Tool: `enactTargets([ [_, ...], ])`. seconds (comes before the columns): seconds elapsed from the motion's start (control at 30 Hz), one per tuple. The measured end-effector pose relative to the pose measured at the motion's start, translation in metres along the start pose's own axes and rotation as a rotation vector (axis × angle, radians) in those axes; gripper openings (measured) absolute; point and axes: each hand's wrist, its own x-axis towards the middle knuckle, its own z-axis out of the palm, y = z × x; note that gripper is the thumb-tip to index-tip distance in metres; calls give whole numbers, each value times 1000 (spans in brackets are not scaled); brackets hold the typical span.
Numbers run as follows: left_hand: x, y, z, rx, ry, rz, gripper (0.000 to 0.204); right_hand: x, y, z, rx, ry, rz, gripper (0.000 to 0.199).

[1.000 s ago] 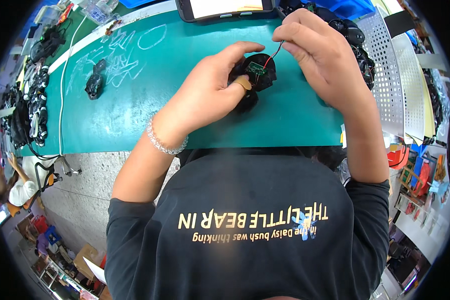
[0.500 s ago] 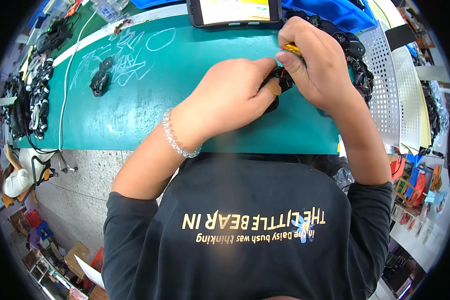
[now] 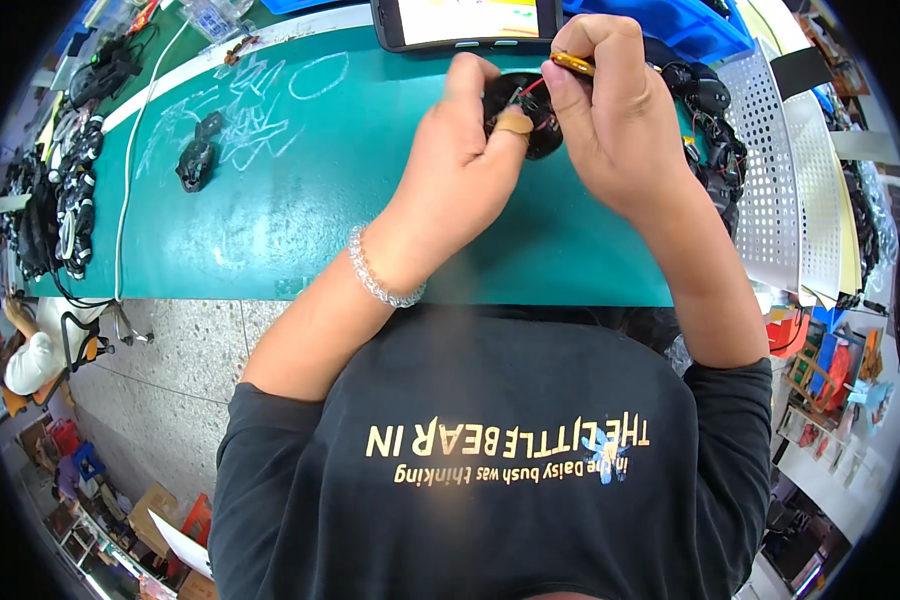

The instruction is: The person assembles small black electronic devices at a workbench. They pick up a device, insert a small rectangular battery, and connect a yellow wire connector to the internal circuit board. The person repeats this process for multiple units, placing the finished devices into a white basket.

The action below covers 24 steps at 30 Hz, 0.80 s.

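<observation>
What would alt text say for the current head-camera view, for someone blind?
A person's left hand holds a black part at a green table, a red wire running from it toward the right hand, which pinches a small yellow-orange piece. A lit screen sits beyond; another black component lies to the left.

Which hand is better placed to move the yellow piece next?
Likely the right hand: it holds the yellow piece between thumb and finger, a red wire stretching toward the black housing. The left hand is occupied gripping that housing.
</observation>
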Motion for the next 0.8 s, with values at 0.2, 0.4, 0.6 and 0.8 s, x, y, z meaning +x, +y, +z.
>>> enactTargets([
  [0.2,1,-4,1,-155,97,92,18,6,-1,-4,-39,-41,10,22],
  [0.4,-2,-5,0,-213,129,145,22,1,-3,-10,-3,-91,-17,20],
  [0.6,3,-10,-6,219,287,603,24,1,2,-2,-15,88,-329,21],
  [0.8,26,-16,-22,380,309,859,33,-3,6,3,31,255,-370,23],
])
